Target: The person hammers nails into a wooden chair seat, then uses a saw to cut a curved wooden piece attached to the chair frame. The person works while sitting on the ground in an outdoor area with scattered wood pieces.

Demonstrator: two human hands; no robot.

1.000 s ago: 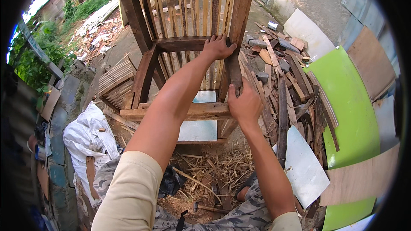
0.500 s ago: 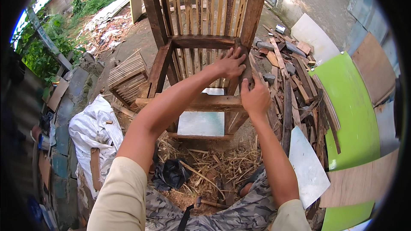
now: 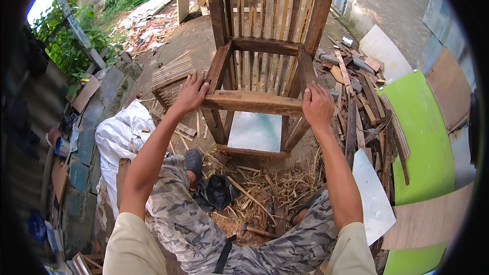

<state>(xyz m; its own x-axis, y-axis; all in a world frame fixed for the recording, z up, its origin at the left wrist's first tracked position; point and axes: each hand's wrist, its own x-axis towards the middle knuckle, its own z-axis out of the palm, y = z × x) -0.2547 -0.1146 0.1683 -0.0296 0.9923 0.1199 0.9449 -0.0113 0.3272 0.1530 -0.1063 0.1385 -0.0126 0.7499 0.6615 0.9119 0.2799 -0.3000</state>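
A wooden chair frame (image 3: 254, 103) with a slatted back stands upright in front of me, its seat opening without a panel. My left hand (image 3: 191, 93) holds the front left corner of the seat frame, fingers laid over the side rail. At the opposite front corner, my right hand (image 3: 319, 104) is wrapped over the joint of the front and right rails. Below the seat, a pale flat sheet (image 3: 254, 131) shows between the legs. A hammer (image 3: 259, 231) lies among the shavings between my feet, near a black plastic bag (image 3: 216, 191).
Scrap wood (image 3: 364, 97) is heaped to the right, beside a bright green panel (image 3: 423, 132) and a white sheet (image 3: 372, 198). A smaller slatted wooden piece (image 3: 170, 79) lies left of the chair. A white sack (image 3: 125, 132) sits by the low block wall (image 3: 86, 158).
My left hand has left the right side rail and moved across to the front left corner. My right hand has stayed at the front right corner. The view has shifted left.
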